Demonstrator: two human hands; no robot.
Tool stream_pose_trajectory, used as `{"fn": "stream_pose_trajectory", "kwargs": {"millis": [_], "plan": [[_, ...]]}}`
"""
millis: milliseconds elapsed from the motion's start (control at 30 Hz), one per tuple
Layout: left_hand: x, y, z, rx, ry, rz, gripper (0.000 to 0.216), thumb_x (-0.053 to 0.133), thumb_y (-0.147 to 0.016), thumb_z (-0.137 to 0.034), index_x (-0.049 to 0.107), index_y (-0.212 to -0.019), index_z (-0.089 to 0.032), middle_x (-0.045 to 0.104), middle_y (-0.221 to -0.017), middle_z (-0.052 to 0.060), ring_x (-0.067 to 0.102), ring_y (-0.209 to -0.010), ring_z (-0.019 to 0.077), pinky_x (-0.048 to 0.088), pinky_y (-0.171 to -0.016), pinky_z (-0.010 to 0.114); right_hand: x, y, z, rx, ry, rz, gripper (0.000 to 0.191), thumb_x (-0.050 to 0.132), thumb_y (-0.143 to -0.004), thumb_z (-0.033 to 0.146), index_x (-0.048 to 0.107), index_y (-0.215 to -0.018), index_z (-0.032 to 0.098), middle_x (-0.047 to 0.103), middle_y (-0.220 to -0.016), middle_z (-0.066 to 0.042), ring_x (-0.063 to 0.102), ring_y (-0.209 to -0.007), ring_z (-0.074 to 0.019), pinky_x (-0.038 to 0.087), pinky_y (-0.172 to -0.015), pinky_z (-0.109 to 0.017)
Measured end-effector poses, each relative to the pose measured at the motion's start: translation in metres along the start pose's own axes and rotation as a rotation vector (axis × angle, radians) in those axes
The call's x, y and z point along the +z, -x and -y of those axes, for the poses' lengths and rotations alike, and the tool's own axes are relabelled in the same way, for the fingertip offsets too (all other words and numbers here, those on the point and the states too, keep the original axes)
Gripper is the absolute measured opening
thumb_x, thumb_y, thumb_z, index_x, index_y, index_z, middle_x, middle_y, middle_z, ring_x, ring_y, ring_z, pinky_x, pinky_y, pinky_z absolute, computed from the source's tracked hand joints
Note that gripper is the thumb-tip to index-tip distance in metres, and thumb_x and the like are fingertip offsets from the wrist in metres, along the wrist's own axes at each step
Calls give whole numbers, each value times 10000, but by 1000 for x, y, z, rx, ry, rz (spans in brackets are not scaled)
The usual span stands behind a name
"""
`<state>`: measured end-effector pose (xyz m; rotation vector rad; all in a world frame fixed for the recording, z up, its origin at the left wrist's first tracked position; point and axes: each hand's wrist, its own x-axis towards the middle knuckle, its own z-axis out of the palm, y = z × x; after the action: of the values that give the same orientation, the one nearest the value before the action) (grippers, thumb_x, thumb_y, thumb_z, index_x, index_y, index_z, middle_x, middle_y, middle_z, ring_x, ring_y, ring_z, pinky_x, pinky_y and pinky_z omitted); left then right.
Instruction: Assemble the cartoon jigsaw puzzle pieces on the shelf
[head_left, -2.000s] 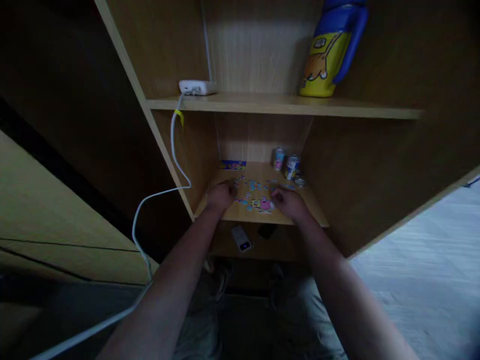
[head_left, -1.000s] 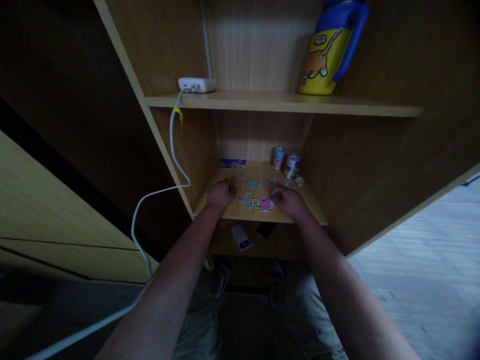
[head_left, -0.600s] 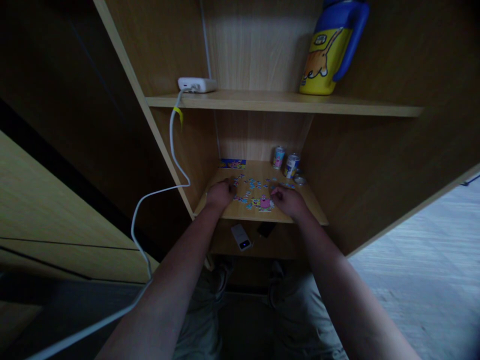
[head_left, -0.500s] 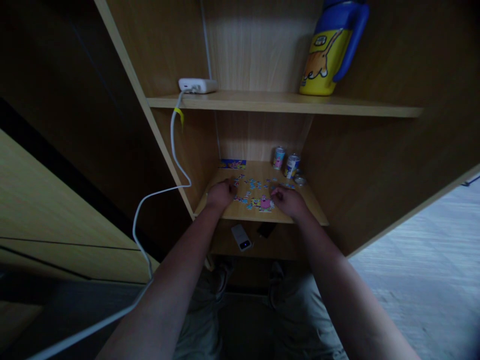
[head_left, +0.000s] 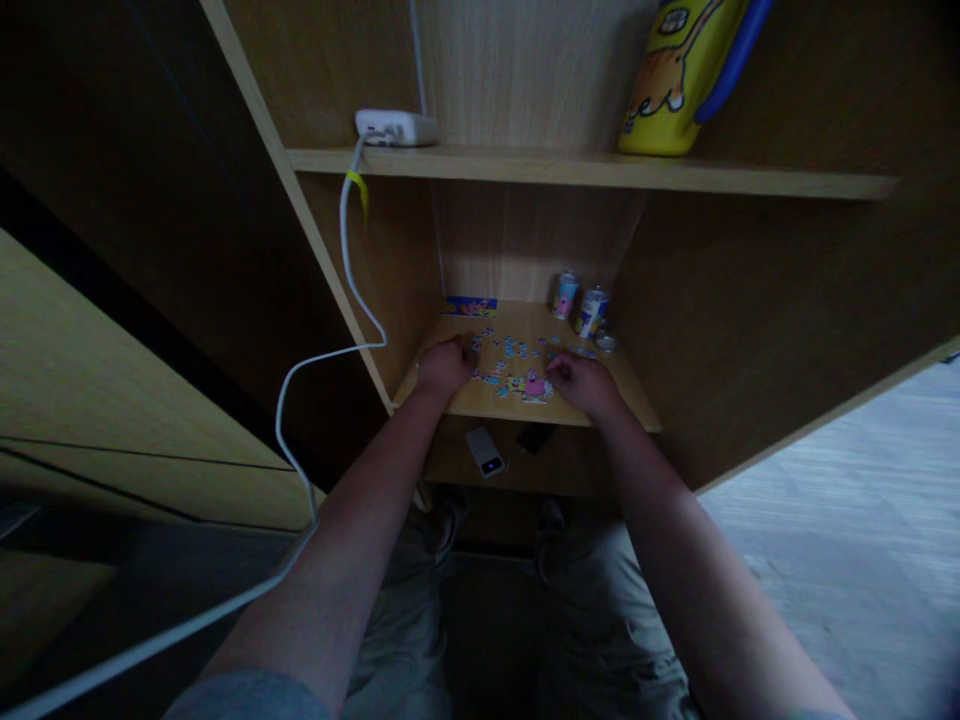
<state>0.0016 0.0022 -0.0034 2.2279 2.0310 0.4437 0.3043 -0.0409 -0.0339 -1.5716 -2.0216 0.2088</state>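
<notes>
Small jigsaw puzzle pieces lie scattered on the lower wooden shelf between my two hands. Near the shelf's front edge, several joined pieces form a patch with a pink figure and a yellow one. My left hand rests at the left side of the pieces, fingers curled in; whatever they hold is hidden. At the right of the joined patch is my right hand, thumb and fingers pinched together. Anything between those fingertips is too small to make out.
A printed picture strip lies at the back left. Two small printed cans and a round lid stand back right. Below sits a white device. Above are a white charger, its cable and a yellow mug.
My view has tilted down, so the shelves appear higher in the picture. Both hands stay at about the same places beside the pieces, the right one slightly turned.
</notes>
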Motion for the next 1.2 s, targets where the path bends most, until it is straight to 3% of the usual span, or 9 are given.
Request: {"fn": "stream_pose_trajectory", "kwargs": {"millis": [1200], "plan": [[0,0,-1,6,-5,-7,424,637,-1109,-536,714,-1316,-175,760,-1239,105,745,-1106,255,608,-1027,493,4,-1,-3,-1,-4,-22,148,651,-975,311,775,-1030,251,823,-941,-35,727,-807,-207,494,-745,-298]]}}
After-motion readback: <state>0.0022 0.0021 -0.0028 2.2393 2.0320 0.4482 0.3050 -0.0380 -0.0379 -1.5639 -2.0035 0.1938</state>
